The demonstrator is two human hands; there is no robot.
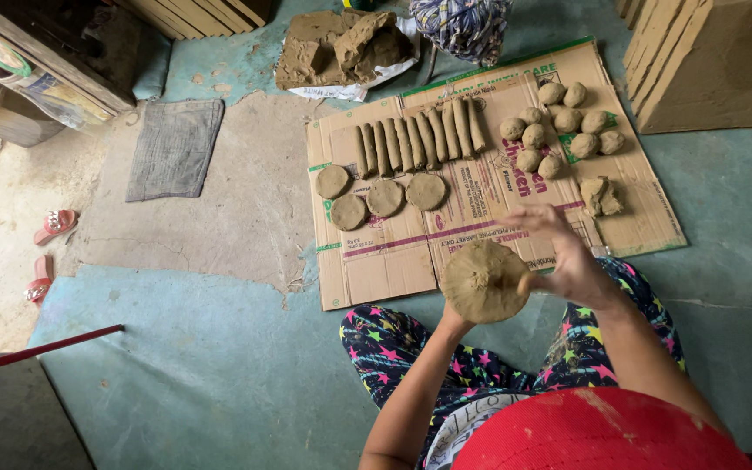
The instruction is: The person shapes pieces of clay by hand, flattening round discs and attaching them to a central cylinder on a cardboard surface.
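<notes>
A flat round clay disc (483, 280) rests on my left hand (451, 320), which is mostly hidden beneath it. My right hand (565, 254) is beside the disc's right edge, fingers spread and touching it. Just beyond, flattened cardboard (398, 261) lies on the floor. On it are several flat clay discs (385, 198), a row of several clay rolls (418, 142), several clay balls (559, 124) and a rough clay lump (601, 196).
A large pile of raw clay (341, 50) on white sheeting sits at the back. A grey cloth (174, 148) and pink sandals (52, 226) lie to the left. Stacked boards (707, 61) stand at the right. A red rod (36, 351) crosses the lower left.
</notes>
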